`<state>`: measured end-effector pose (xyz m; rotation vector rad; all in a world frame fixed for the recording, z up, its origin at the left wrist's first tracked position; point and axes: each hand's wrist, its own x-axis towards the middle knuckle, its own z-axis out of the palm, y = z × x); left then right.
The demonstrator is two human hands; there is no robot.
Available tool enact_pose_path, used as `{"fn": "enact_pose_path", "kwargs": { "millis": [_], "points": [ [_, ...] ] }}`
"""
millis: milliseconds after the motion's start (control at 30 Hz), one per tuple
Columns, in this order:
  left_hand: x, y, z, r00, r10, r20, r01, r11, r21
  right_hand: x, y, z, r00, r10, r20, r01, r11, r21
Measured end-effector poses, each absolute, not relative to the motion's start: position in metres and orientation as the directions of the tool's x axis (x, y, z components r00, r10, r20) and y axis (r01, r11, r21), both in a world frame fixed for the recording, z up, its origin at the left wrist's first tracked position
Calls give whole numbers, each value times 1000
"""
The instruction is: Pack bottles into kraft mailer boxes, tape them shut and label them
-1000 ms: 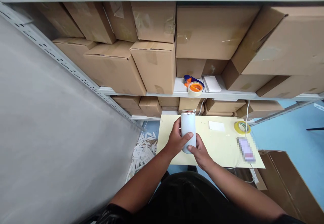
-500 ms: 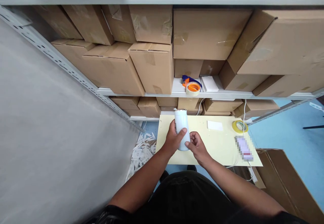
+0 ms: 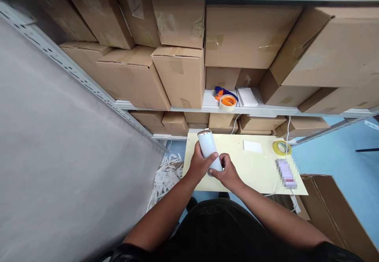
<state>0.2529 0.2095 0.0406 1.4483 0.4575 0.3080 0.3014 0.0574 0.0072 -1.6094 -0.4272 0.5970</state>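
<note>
Over the pale yellow table (image 3: 251, 171), a pale blue tumbler (image 3: 207, 145) with a shiny rim at its top is held tilted, its upper end leaning left. My left hand (image 3: 200, 160) is wrapped round the tumbler's middle from the left, thumb across the front. At the lower end, my right hand (image 3: 227, 171) grips from the right with its thumb on the near side and fingers curled. The palms hide part of the tumbler's sides and base.
On the table lie a white card (image 3: 252, 146), a yellow tape roll (image 3: 281, 148) and a blurred-out phone-like item (image 3: 286, 173) by a white cable. Cardboard boxes (image 3: 180, 76) fill the shelves ahead. An orange-and-blue tape dispenser (image 3: 226, 99) sits on the shelf. White scraps (image 3: 166, 177) heap at left.
The tumbler has tipped, its top swinging to the left. My right hand has shifted slightly left, its thumb further across the lower end. The view has moved a little.
</note>
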Motion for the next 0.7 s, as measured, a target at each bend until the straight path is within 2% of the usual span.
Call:
{"fn": "enact_pose_path", "kwargs": {
  "millis": [133, 200, 333, 433, 533, 600, 700],
  "points": [
    [250, 211, 37, 924, 372, -90, -6, 247, 969, 300, 61, 10, 692, 715, -98, -123, -16, -992],
    [250, 209, 38, 937, 346, -51, -41, 253, 967, 297, 64, 10, 701, 706, -98, -130, -9, -992],
    [249, 206, 37, 856, 511, -73, 15, 118, 993, 291, 66, 4, 796, 600, -81, -13, -117, -993],
    [245, 211, 33, 808, 566, -161, 61, 191, 980, 298, 59, 6, 773, 633, -54, 74, -174, -982],
    [241, 222, 29, 854, 471, -219, 32, 373, 927, 321, 52, 19, 788, 614, -31, 66, -135, -989],
    [239, 225, 26, 897, 371, -241, 36, 482, 876, 341, 55, 32, 824, 563, -58, -12, -84, -996],
    [240, 218, 22, 948, 202, -245, 80, 595, 800, 361, 68, 51, 797, 589, -131, -127, -49, -991]
  ]
}}
